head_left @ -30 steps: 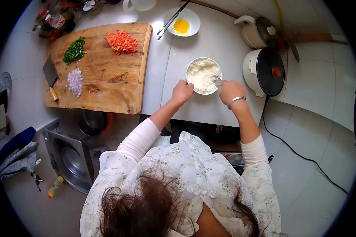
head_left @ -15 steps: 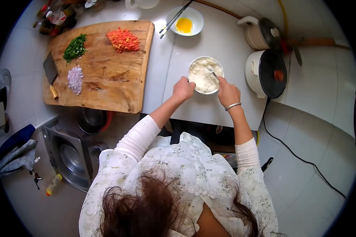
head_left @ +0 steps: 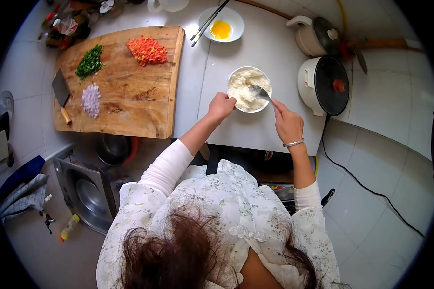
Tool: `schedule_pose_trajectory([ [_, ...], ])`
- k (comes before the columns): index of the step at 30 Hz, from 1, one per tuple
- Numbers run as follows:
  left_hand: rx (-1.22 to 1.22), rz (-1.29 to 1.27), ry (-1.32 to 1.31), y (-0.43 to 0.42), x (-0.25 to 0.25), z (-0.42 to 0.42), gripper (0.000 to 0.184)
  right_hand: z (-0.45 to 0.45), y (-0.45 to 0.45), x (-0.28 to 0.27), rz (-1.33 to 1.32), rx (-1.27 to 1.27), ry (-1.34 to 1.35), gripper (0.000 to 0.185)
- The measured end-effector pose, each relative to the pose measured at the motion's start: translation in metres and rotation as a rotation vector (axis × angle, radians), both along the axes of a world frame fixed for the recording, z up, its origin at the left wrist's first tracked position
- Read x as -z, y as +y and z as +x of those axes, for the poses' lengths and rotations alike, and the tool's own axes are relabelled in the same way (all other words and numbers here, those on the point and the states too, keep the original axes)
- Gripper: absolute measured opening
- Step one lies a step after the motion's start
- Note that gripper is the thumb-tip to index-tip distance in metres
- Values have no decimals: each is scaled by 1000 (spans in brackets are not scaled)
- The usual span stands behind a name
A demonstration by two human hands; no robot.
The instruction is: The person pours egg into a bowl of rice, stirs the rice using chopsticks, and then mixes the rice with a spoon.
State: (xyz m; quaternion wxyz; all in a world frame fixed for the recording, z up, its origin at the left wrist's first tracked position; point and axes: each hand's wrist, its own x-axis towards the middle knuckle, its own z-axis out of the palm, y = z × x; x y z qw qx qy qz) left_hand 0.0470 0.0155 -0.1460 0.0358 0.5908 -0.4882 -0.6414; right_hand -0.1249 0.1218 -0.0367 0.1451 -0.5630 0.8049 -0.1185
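Observation:
A white bowl [head_left: 230, 105] filled with what looks like cooked rice [head_left: 243, 85] stands on the white counter. My left hand [head_left: 221, 106] is closed on the bowl's lower left rim, thumb at the edge. With its fingers wrapped round the handle, my right hand [head_left: 288, 122] holds a metal spoon [head_left: 260, 92]. The spoon's head rests on the rice near the middle of the bowl, its rounded back partly showing. A silver bangle circles the right wrist.
Left is a wooden chopping board [head_left: 144, 113] with chopped greens [head_left: 89, 62], red-orange dice [head_left: 147, 50], pale purple bits [head_left: 91, 100] and a cleaver [head_left: 61, 88]. Behind the bowl, chopsticks [head_left: 208, 24] lie across an egg bowl [head_left: 237, 24]. A lidded cooker [head_left: 309, 86] and pot [head_left: 306, 40] stand right.
The spoon has been drawn up from deep in the rice, so more of it shows. My right hand has moved right and toward me; the left still grips the bowl.

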Motion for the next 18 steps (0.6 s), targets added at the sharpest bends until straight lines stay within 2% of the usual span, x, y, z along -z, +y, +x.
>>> schedule_pose_trajectory([
  [1, -25, -9, 6, 2, 5, 0, 23, 1, -2, -2, 50, 54, -107, 24],
  [4, -7, -4, 3, 0, 0, 0, 22, 8, -11, 15, 126, -17, -16, 23],
  [7, -42, -32, -7, 4, 1, -1, 22, 19, -31, 25, 303, -117, 191, 23],
  [10, -42, -32, 1, 3, 2, 0, 21, 5, -42, 25, 251, -176, 339, 20],
  [14, -78, -58, 38, 5, 14, -2, 21, -18, -37, 1, 45, -257, 328, 18],
  [18, -53, 23, 65, 2, 7, -3, 23, -20, -23, -27, 32, -277, 360, 19],
])
